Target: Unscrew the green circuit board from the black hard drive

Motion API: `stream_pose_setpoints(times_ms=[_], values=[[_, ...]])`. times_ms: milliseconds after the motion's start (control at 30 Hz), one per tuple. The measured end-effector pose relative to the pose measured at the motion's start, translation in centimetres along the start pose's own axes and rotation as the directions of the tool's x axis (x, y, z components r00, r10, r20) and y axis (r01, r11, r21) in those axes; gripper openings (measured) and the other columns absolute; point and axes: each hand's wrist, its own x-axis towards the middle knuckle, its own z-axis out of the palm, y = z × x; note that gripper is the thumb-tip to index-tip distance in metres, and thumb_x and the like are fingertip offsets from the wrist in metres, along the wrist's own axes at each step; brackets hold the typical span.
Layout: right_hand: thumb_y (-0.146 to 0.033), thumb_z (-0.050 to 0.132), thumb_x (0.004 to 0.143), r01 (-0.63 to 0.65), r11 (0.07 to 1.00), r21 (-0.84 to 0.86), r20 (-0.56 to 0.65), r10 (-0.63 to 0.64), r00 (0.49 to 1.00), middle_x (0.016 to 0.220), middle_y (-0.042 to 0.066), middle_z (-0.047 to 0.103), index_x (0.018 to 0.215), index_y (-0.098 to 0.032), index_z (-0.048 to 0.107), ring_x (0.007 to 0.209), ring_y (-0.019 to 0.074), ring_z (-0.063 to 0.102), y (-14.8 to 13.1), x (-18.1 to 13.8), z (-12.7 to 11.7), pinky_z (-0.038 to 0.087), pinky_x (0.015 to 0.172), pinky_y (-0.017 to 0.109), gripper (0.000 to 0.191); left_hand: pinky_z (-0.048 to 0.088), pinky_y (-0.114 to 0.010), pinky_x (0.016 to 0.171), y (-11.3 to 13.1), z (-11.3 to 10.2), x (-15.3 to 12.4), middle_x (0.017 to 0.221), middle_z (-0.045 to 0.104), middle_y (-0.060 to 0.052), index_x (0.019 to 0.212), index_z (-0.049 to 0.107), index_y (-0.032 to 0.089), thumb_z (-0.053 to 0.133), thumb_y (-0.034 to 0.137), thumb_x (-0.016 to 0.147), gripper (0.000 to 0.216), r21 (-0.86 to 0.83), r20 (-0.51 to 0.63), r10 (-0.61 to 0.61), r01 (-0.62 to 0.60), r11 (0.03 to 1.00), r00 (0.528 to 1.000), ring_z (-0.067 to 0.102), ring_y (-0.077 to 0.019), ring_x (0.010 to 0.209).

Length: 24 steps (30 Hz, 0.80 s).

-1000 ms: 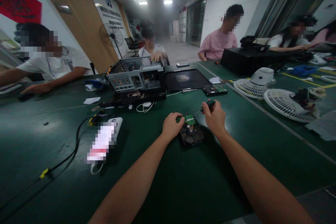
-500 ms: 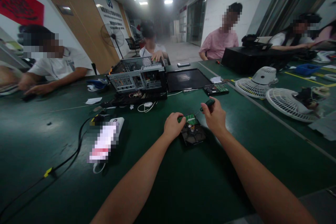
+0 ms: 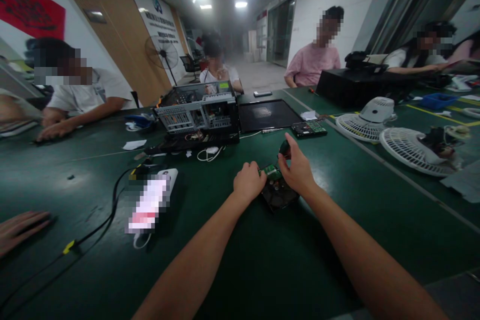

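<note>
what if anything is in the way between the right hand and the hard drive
Nothing visible except the screwdriver the right hand holds, over the green circuit board on the hard drive. The left hand is clear, at its left edge.

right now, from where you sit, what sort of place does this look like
Probably a shared repair or training workshop: an opened computer case and white fan parts lie on a long green table, and the right hand holds a screwdriver at a hard drive.
</note>
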Motion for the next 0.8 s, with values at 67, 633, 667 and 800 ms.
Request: stream_pose_setpoints(times_ms=[67, 633, 667, 800], values=[[-0.034, 0.055, 0.095, -0.028, 0.999, 0.027, -0.003, 0.029, 1.0, 0.124, 0.014, 0.068, 0.156, -0.024, 0.031, 0.096, 0.0268, 0.071, 0.0, -0.1, 0.2, 0.059, 0.089, 0.048, 0.066, 0.052, -0.042, 0.081, -0.4, -1.0, 0.2, 0.109, 0.066, -0.019, 0.108, 0.066, 0.017, 0.057, 0.046, 0.093, 0.034, 0.028, 0.017, 0.0, -0.001, 1.0, 1.0, 0.069, -0.0346, 0.097], [-0.038, 0.061, 0.093, -0.078, 0.995, 0.066, 0.024, 0.077, 0.997, 0.107, 0.009, 0.074, 0.13, -0.023, 0.043, 0.088, 0.0245, 0.074, -0.2, -0.2, 0.4, 0.059, 0.078, 0.04, 0.044, 0.054, -0.029, 0.081, 4.7, -5.4, 2.9, 0.1, 0.07, -0.002, 0.104, 0.072, 0.023, 0.071, 0.028, 0.093, 0.012, -0.279, -0.411, 0.406, -0.537, 0.796, 0.816, 0.067, -0.0163, 0.086], [-0.039, 0.062, 0.093, -0.076, 0.995, 0.069, 0.034, 0.074, 0.997, 0.109, 0.01, 0.073, 0.132, -0.022, 0.042, 0.091, 0.025, 0.074, -0.3, -0.1, 0.2, 0.059, 0.08, 0.04, 0.047, 0.054, -0.029, 0.081, 4.6, -5.4, 3.0, 0.099, 0.07, -0.002, 0.104, 0.072, 0.023, 0.071, 0.026, 0.093, 0.011, -0.277, -0.41, 0.41, -0.54, 0.794, 0.814, 0.067, -0.0161, 0.086], [-0.047, 0.06, 0.093, -0.073, 0.992, -0.105, 0.078, 0.081, 0.994, 0.123, 0.018, 0.066, 0.132, -0.018, 0.048, 0.113, 0.0317, 0.066, -1.5, -0.4, -1.4, 0.054, 0.096, 0.049, 0.05, 0.054, -0.028, 0.078, 4.2, -5.8, 3.3, 0.097, 0.071, -0.002, 0.102, 0.072, 0.022, 0.071, 0.024, 0.092, 0.01, -0.278, -0.411, 0.417, -0.547, 0.789, 0.811, 0.066, -0.0155, 0.083]])
